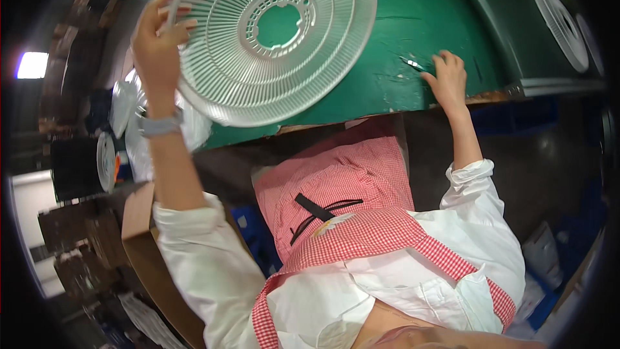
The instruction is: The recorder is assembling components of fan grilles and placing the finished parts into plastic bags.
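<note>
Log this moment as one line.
left hand: gripping fan grille rim | right hand: touching small metal tool | surface: green table

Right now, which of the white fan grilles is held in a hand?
The large round grille over the green table, gripped at its rim by the left hand. The other grilles lie untouched on the grey tray at the far right.

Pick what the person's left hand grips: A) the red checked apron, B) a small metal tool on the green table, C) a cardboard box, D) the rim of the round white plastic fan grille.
D: the left hand curls its fingers over the rim of the round white plastic fan grille, while the right hand rests on the green table by a small metal tool.
</note>
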{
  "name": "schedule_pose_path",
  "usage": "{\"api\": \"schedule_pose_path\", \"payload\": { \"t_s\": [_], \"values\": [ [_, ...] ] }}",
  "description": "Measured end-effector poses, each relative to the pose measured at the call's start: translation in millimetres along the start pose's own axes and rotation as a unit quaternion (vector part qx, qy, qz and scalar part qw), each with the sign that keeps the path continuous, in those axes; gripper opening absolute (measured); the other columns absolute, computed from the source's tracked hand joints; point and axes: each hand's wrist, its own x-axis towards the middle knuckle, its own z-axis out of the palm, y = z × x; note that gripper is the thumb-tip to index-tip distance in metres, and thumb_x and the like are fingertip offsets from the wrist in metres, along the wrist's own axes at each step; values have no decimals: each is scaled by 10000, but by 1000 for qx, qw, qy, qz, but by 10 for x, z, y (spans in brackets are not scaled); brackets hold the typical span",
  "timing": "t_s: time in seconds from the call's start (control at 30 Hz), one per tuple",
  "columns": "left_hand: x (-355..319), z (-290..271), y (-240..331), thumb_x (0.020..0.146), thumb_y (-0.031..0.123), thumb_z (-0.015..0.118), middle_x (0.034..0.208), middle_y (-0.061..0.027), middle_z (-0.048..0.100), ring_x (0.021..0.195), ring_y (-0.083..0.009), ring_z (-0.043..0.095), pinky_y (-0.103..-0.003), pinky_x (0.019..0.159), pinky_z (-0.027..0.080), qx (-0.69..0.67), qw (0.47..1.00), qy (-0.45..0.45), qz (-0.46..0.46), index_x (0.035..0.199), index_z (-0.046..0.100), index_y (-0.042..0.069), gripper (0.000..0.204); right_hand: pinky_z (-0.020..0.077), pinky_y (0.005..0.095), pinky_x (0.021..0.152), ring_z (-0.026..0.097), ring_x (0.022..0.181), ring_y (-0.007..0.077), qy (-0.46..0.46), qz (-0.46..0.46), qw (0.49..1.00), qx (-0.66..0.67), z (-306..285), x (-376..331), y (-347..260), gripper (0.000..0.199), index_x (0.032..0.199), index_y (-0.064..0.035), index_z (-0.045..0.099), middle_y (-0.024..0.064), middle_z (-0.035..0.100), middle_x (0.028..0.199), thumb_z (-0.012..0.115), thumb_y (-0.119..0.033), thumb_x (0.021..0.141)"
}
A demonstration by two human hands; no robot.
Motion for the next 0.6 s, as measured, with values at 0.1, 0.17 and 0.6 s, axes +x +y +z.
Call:
{"api": "schedule_pose_path", "payload": {
  "t_s": [0.1, 0.17, 0.6],
  "values": [
    [607, -411, -22, 852, 118, 676, 1060, -100, 684, 920, -177, 676, -280, 773, 532, 64, 987, -120, -88, 1277, 595, 46, 438, 469, 454, 855, 551, 1067, 347, 18, -28, 999, 36, 452, -49, 365, 387, 1108, -37, 597, 138, 609, 1123, 761, -174, 786],
    [647, -255, 141, 878, 177, 673, 1161, -125, 665, 1024, -180, 658, -297, 838, 534, 123, 968, -187, -117, 1332, 560, 38, 488, 465, 389, 689, 593, 845, 259, 47, -5, 992, 115, 659, -35, 520, 315, 1152, -22, 532, 86, 613, 931, 679, -121, 892],
    [225, 139, 586, 829, 238, 718, 1205, -166, 636, 1092, -228, 627, -343, 904, 514, 263, 895, -290, 215, 1365, 505, 9, 622, 498, 260, 684, 651, 726, 137, 203, -59, 830, 515, -585, 1214, -1660, 322, 1069, 24, 638, 58, 694, 881, 676, 5, 750]
  ]
}}
